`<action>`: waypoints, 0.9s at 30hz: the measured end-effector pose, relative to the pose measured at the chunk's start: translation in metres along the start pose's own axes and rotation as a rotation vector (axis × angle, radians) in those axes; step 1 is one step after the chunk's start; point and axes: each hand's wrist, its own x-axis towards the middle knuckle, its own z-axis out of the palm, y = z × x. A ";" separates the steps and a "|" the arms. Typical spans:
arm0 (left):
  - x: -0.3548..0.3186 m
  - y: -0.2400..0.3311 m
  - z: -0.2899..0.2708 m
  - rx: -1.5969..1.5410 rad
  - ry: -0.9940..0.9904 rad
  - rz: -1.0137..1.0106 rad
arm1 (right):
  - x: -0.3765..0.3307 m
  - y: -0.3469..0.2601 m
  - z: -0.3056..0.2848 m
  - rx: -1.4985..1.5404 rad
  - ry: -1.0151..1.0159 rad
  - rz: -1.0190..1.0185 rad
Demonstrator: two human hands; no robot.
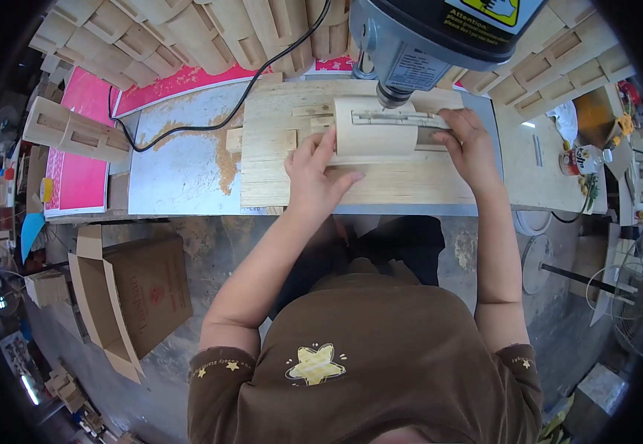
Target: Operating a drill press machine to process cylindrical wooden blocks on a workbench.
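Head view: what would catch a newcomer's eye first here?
The grey drill press at top centre hangs over a pale curved wooden piece on a plywood board. The left hand presses its near-left edge and the right hand steadies its right end. Stacks of slotted wooden blocks crowd the back, beside pink sheets.

Brown short-sleeved shirt, yellow star print (small stars on cuffs)
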 end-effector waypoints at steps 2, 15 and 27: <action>0.005 -0.009 -0.001 0.116 0.008 0.018 | 0.003 -0.003 0.007 -0.004 0.011 -0.008; 0.011 -0.039 -0.012 0.201 -0.032 0.024 | 0.062 -0.015 -0.059 0.393 0.536 -0.120; 0.011 -0.040 -0.011 0.172 -0.038 0.034 | 0.083 -0.076 -0.110 -0.113 0.481 -0.074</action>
